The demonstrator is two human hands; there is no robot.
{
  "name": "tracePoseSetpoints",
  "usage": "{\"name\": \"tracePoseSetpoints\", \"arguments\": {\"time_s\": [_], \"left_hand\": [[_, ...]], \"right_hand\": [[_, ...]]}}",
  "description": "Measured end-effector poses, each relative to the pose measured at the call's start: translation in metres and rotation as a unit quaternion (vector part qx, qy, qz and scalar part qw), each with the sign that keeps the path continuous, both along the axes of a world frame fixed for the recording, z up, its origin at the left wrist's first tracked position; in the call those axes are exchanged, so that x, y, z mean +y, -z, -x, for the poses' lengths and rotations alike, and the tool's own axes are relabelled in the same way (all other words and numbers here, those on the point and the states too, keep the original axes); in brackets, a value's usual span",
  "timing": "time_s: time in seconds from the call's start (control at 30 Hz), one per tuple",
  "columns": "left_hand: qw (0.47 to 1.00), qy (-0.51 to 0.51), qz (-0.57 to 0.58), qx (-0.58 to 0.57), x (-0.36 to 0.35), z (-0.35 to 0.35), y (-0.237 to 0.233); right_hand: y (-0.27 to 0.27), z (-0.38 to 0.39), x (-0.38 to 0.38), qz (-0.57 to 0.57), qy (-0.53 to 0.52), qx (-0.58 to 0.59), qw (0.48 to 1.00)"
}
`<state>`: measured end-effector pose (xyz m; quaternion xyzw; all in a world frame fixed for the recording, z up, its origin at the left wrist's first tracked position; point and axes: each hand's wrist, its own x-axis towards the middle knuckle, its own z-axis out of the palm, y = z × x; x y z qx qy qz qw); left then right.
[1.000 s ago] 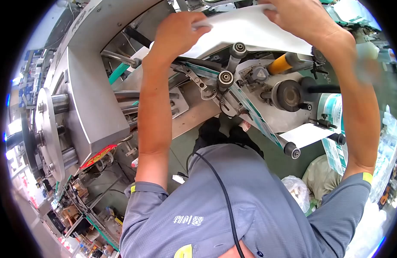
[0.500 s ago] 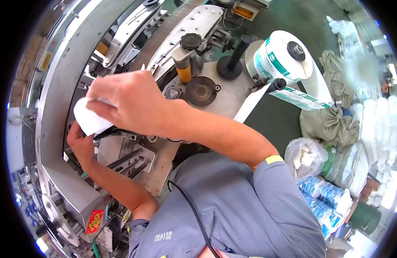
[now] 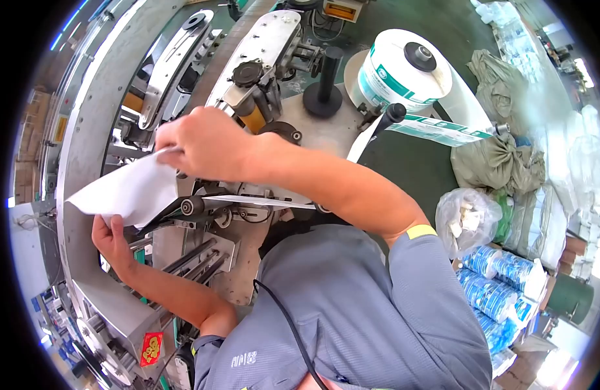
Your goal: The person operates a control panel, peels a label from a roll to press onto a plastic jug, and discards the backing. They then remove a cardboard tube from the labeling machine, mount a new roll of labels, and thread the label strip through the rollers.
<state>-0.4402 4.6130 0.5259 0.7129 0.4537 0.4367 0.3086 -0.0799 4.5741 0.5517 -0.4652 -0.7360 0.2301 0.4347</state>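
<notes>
A white sheet (image 3: pixel 127 190) is stretched between my two hands at the left, over the machine. My right hand (image 3: pixel 202 144) pinches its upper right edge, fingers closed. Below and to the left, my left hand (image 3: pixel 111 240) holds the lower edge between thumb and fingers. A black roller (image 3: pixel 192 206) lies just right of the sheet, with a strip of white web running rightward from it. The sheet hides part of the machine behind it.
A big label roll (image 3: pixel 404 71) stands at the upper right, its printed web (image 3: pixel 443 129) passing a black-capped post. A black spindle (image 3: pixel 322 84) rises beside it. Wrapped blue packs (image 3: pixel 488 292), a clear bag (image 3: pixel 467 224) and sacks (image 3: pixel 498 166) lie at right.
My right hand has moved slightly right and my left hand down and left. The sheet between them is spread wider and shows more of its surface. The view has shifted a little.
</notes>
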Motion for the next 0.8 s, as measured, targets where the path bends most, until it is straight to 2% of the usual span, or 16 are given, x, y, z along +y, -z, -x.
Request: {"name": "tracePoseSetpoints", "arguments": {"time_s": [0.1,0.17,0.2,0.23,0.27,0.33,0.4,0.47,0.5,0.57,0.63,0.7,0.77,0.8], "left_hand": [[0.999,-0.026,-0.026,-0.014,0.001,-0.009,-0.001],[0.996,-0.074,-0.041,-0.013,0.004,-0.006,0.003],[0.999,-0.034,-0.027,0.017,0.006,-0.002,0.001],[0.999,0.003,-0.012,0.047,0.006,-0.013,-0.011],[0.999,-0.002,-0.002,0.053,0.002,-0.029,-0.015],[0.996,0.047,-0.013,0.079,-0.01,-0.083,-0.034],[0.982,0.092,-0.038,0.159,-0.016,-0.121,-0.05],[0.975,0.099,0.007,0.2,-0.018,-0.15,-0.056],[0.962,0.093,-0.001,0.255,-0.018,-0.165,-0.057],[0.919,0.088,-0.037,0.384,-0.014,-0.19,-0.054],[0.888,0.115,-0.083,0.438,0.0,-0.199,-0.032],[0.877,0.134,-0.06,0.458,0.005,-0.213,-0.021],[0.875,0.126,-0.099,0.457,0.008,-0.217,-0.015],[0.886,0.099,-0.127,0.436,0.008,-0.216,-0.019]], "right_hand": [[-0.006,-0.004,-0.014,0.011,-0.028,-0.011,0.999],[-0.001,-0.013,-0.021,0.022,-0.031,-0.058,0.998],[-0.002,-0.023,-0.022,0.058,-0.027,-0.116,0.991],[0.013,-0.032,-0.019,0.062,-0.02,-0.069,0.995],[0.025,-0.044,-0.018,0.04,-0.004,-0.059,0.997],[0.036,-0.069,-0.016,0.1,-0.002,-0.049,0.994],[0.053,-0.088,-0.012,0.091,0.052,-0.139,0.985],[0.057,-0.097,-0.011,0.136,0.102,-0.214,0.962],[0.062,-0.101,-0.009,0.152,0.126,-0.26,0.945],[0.071,-0.104,-0.005,0.178,0.145,-0.269,0.935],[0.073,-0.107,-0.002,0.203,0.16,-0.275,0.926],[0.075,-0.109,0.002,0.225,0.192,-0.369,0.881],[0.081,-0.118,0.003,0.221,0.181,-0.352,0.891],[0.078,-0.122,0.0,0.196,0.167,-0.295,0.92]]}}
